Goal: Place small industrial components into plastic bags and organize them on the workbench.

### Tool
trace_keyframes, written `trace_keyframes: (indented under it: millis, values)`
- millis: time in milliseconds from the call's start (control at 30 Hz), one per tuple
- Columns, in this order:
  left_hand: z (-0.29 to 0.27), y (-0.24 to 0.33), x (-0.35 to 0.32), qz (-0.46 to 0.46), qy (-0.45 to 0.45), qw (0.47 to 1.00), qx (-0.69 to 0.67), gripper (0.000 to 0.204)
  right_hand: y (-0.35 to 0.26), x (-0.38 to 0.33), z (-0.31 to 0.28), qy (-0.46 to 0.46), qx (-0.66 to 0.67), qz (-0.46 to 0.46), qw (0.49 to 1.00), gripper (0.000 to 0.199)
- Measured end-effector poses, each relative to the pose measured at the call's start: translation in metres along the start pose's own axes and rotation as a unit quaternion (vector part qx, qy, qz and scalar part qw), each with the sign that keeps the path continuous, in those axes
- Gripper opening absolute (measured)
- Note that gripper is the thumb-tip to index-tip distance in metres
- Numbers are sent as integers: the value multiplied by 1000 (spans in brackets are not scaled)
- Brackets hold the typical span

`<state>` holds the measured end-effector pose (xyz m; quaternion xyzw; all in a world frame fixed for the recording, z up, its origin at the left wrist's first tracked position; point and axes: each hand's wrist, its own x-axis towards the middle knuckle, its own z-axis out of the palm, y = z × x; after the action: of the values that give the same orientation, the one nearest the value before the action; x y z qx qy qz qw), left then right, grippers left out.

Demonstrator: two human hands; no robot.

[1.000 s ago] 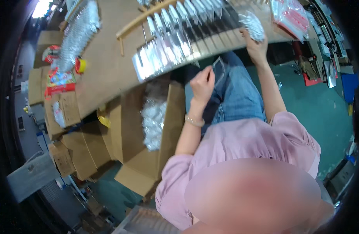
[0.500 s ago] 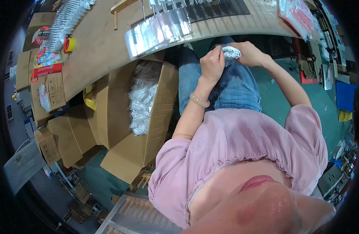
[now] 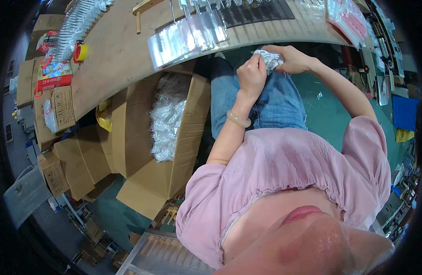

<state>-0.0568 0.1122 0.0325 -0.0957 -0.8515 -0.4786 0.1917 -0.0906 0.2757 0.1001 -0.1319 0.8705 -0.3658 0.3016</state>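
Note:
Above my lap, just below the table edge, both my hands are on a crumpled silvery-white bundle [image 3: 271, 59] that looks wrapped in clear plastic. What is inside it I cannot make out. My left hand [image 3: 252, 73] is closed like a fist against the bundle's left side. From the right, my right hand [image 3: 291, 60] curls its fingers over the far side, with the thumb nearer me. Clear plastic sleeves [image 3: 188, 42] lie on the table edge to the left, with metal rods from a rack reaching over them.
An open cardboard box [image 3: 188, 133] left of my legs holds a heap of clear plastic-wrapped pieces [image 3: 166, 123]. On the table [image 3: 115, 50] are yellow tape [image 3: 81, 52], a long row of silvery pieces [image 3: 76, 32], a dark mat [image 3: 259, 13] and a stack of red-and-clear bags [image 3: 346, 20].
My right hand has shifted up and left over the bundle, its fingers now reaching across the far side. More of the bundle shows between the hands. My left hand stays closed beside it.

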Motion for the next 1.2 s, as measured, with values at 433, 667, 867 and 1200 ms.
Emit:
trace_keyframes:
  millis: [433,667,867,1200]
  values:
    - [1,-16,-10,-65,-4,997,-45,15,5,8,3,-104,-87,35,990,64]
    - [-6,-12,-6,-92,-11,993,-74,14,-3,2,4,-94,5,62,994,73]
    - [0,-12,-11,-42,-7,999,-34,15,6,8,5,-95,-154,14,983,71]
    - [-6,-12,-2,-19,-10,999,-44,12,-16,11,-4,-54,-96,31,993,31]
